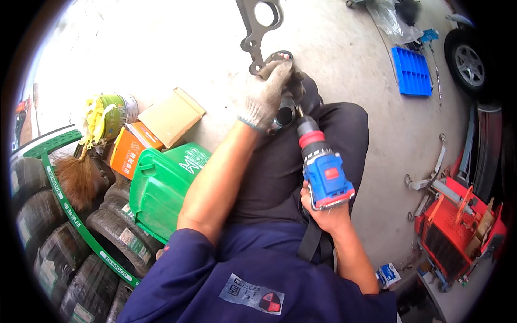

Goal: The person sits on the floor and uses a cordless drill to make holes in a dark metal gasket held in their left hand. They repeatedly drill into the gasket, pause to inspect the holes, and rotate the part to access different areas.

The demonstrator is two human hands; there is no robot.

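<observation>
Blue drill (328, 177), fingers of the right hand (327, 216) clamped round it, points far-left toward the dark bracket (260, 34) the left hand (269, 92) seemingly grips.

Navy short-sleeved shirt (199, 274) with grey patch (251, 294), dark trousers (264, 183), whitish knitted left glove (262, 99)

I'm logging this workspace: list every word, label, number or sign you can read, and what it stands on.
Wording not copied; lettering stands on:
Green strip: white lettering.
Orange box: white lettering.
Green bin: white lettering.
Grey shirt patch: lettering and emblem.
Tyre labels: too small to read.
Blue-and-white box: too small to read.
Drill, bucket: no marking legible.
</observation>
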